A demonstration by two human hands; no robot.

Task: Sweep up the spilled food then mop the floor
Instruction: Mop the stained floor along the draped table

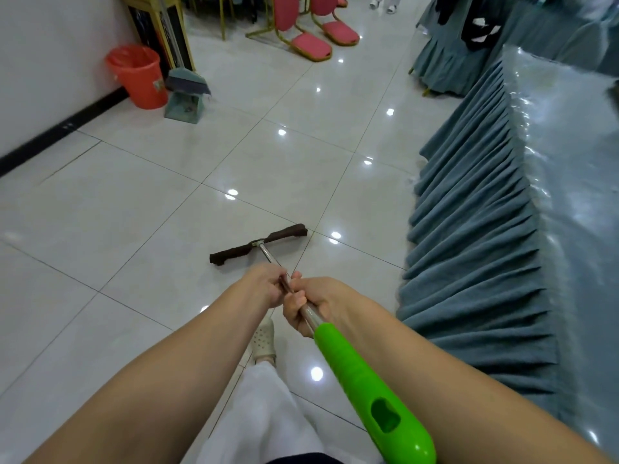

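Gripping the mop (268, 259) with both hands, a person stands on a glossy tiled floor (140, 202) and looks down along the tool. The left hand (264, 286) is clenched around the metal shaft farther down, toward the head; the right hand (311, 304) is wrapped around the shaft just above it, right where the steel meets the bright green handle (365, 383). The two hands sit almost touching each other. That green handle runs back toward the camera between the bare forearms, with a hanging hole near its rounded end.

The mop's dark brown head (258, 244) lies flat on the floor just ahead of the hands, set crosswise and slightly angled, its right end reaching a tile joint. Below the hands a pale perforated shoe (264, 339) and a white trouser leg (268, 413) show.

Along the right side runs a table (569, 202) under a shiny clear cover, with a pleated grey-blue skirt (469, 246) hanging to the floor. Far off at the upper left, against the white wall, stands an orange bucket (139, 77) (lined with a thin red bag), and just beside it a teal dustpan (184, 107) with a broom (187, 80) resting upright in it. Pink-cushioned chairs (311, 31) with gold frames stand farther back. Ceiling lights reflect as bright spots across the tiles.
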